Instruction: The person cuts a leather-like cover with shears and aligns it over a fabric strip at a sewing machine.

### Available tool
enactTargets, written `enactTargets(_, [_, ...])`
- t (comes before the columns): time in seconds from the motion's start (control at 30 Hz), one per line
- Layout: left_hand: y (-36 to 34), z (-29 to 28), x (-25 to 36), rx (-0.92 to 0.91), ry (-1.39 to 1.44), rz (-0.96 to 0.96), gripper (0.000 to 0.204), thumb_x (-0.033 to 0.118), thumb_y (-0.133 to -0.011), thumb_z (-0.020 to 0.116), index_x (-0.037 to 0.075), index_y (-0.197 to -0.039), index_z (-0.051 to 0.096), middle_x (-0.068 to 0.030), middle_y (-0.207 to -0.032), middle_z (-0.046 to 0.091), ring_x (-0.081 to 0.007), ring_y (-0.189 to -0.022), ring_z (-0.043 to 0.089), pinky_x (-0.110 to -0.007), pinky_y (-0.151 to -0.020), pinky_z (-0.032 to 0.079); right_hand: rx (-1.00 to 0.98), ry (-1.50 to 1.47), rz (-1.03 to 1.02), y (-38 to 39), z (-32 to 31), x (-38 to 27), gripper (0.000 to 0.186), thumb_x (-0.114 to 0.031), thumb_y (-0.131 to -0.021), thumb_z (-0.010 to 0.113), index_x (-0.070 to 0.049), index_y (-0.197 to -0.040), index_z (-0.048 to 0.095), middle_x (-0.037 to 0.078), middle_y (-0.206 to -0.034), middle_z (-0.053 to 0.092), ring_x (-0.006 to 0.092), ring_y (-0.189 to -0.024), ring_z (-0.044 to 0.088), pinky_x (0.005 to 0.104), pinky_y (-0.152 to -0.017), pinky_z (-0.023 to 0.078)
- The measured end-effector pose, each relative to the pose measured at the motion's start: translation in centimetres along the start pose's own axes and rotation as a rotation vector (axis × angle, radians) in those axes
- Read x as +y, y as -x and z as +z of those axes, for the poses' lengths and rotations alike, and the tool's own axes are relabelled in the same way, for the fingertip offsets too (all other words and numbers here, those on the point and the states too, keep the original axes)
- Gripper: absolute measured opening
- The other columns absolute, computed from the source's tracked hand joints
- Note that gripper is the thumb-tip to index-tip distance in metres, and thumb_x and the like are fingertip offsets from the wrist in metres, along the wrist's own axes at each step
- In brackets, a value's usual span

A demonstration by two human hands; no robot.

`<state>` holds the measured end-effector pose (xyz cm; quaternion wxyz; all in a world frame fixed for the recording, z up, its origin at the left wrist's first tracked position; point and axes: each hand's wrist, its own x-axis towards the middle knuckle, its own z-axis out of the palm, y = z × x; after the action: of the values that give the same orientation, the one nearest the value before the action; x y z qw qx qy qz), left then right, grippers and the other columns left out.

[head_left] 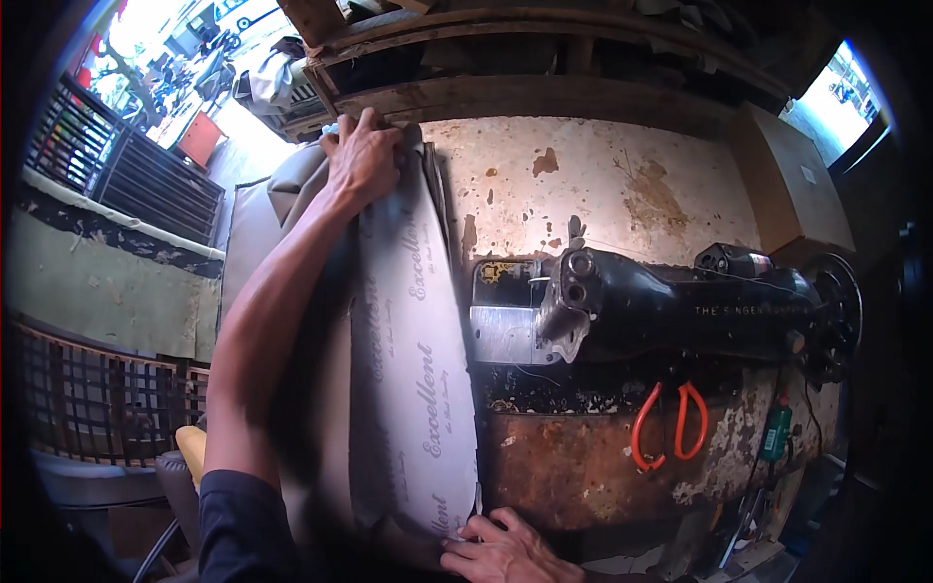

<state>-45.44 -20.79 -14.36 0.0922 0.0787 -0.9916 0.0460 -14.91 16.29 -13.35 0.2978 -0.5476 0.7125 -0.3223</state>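
A long piece of grey-brown upholstery fabric (413, 389) is folded so that its pale, printed backing faces up. It lies along the left side of the black sewing machine (661, 306), its right edge close to the metal plate under the machine's head. At the far end, my left hand (364, 160) is closed over the fabric, its fingers curled on the bunched top. My right hand (510, 549) pinches the near right corner of the same piece; its lower part runs out of the picture. More fabric hangs in dark folds under my left forearm.
Orange-handled scissors (671, 428) lie on the worn tabletop (564, 466) in front of the machine. A green bottle (775, 432) is at the right. A cardboard box (797, 185) stands at the far right, and a wooden rack (544, 95) runs behind the table.
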Motion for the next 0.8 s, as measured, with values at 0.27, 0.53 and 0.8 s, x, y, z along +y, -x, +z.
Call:
enactTargets(0.27, [-1.9, -0.4, 0.1, 0.232, -0.125, 0.022, 0.034, 0.017, -0.079, 0.077, 0.023, -0.112, 0.079, -0.0099, -0.132, 0.054, -0.0329, -0.129, 0.045, -0.058, -0.107, 0.034, 0.267, -0.09, -0.11, -0.1, -0.4, 0.5, 0.015, -0.022, -0.085, 0.065, -0.011, -0.093, 0.072, 0.004, -0.097, 0.075, 0.0211, -0.102, 0.065, 0.0423, -0.092, 0.042])
enactTargets(0.53, [-2.0, 2.2, 1.1, 0.082, 0.028, 0.042, 0.029, 0.026, -0.086, 0.074, 0.026, -0.114, 0.078, -0.0086, -0.128, 0.058, -0.035, -0.129, 0.044, -0.059, -0.104, 0.035, 0.465, -0.065, -0.113, -0.2, 0.8, -0.3, 0.014, -0.019, -0.087, 0.066, -0.011, -0.095, 0.074, 0.005, -0.095, 0.077, 0.0204, -0.097, 0.072, 0.0495, -0.098, 0.044])
enactTargets(0.8, [-3.2, -0.2, 1.6, 0.05, -0.08, 0.204, 0.027, 0.018, -0.085, 0.071, 0.025, -0.109, 0.081, -0.0096, -0.127, 0.058, -0.0339, -0.137, 0.04, -0.072, -0.111, 0.024, 0.544, 0.094, -0.294, -0.5, 4.3, -1.3, 0.012, -0.015, -0.089, 0.065, -0.013, -0.096, 0.074, 0.006, -0.096, 0.076, 0.0201, -0.104, 0.074, 0.0613, -0.113, 0.038])
